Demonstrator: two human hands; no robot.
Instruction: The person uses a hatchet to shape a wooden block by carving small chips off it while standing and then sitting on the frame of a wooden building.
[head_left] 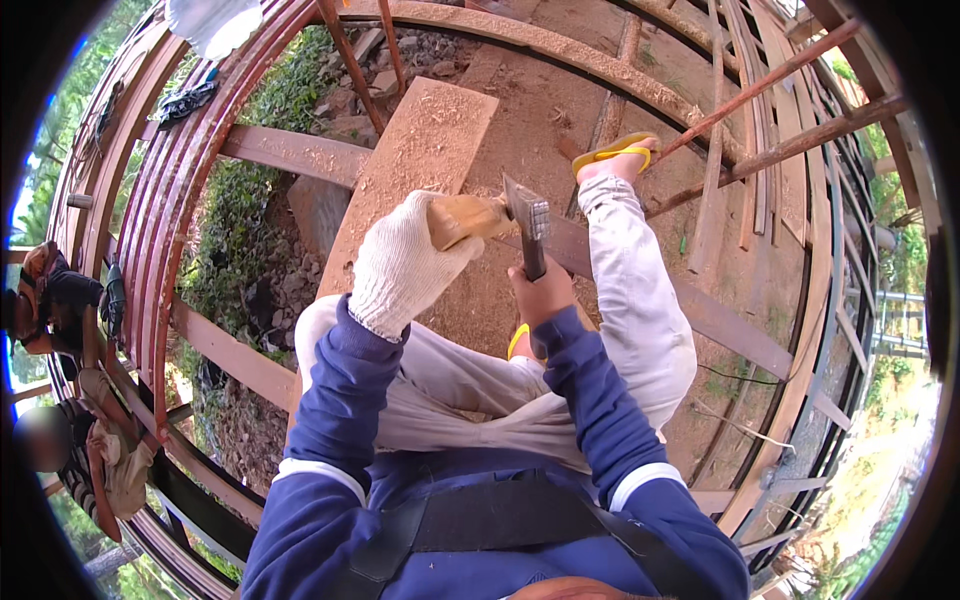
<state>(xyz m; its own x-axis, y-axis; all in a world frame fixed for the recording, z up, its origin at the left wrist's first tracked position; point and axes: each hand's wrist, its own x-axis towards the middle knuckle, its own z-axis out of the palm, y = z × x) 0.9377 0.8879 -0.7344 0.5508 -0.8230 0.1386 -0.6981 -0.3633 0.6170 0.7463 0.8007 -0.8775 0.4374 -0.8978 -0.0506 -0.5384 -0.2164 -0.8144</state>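
My left hand (405, 260), in a white knitted glove, is closed round a short pale block of wood (462, 218) with a chipped right end. In my bare right hand (544, 291) is the dark handle of a hatchet (526, 208). The hatchet's metal head has a patterned hammer face. It stands at the right end of the wood; whether the two touch I cannot tell. Both hands are in front of my body, above a plank (425, 135) strewn with wood chips.
A beam (295, 153) crosses by the plank, above rocks and plants. Long reddish-brown rails (190, 235) run down the left, with people (75, 430) beyond them. Slanting poles (775, 85) stand at upper right. My foot in a yellow sandal (618, 150) rests on chip-covered ground.
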